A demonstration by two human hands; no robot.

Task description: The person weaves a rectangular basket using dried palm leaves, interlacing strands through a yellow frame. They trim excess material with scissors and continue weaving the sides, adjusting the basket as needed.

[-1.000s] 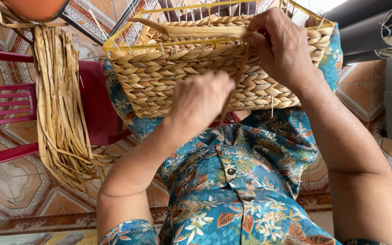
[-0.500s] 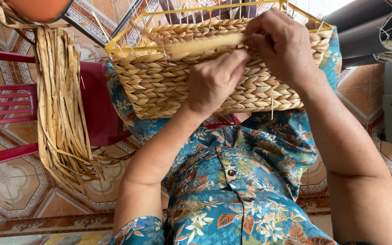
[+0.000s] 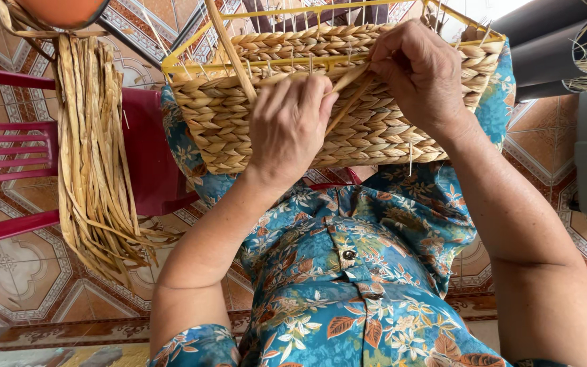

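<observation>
Both hands raised close together, fingers curled and pinching.

The left hand (image 3: 290,126) shows its back to the camera, wrist bent slightly, fingers (image 3: 307,88) folded in a loose fist with the tips tucked under and pressed together. The right hand (image 3: 422,71) sits just beside it and a little higher, knuckles up, its fingers (image 3: 385,58) bent toward the left hand in a pinch. Both forearms are bare and rise from the lower edge, the elbows apart, the wrists drawing near.
</observation>
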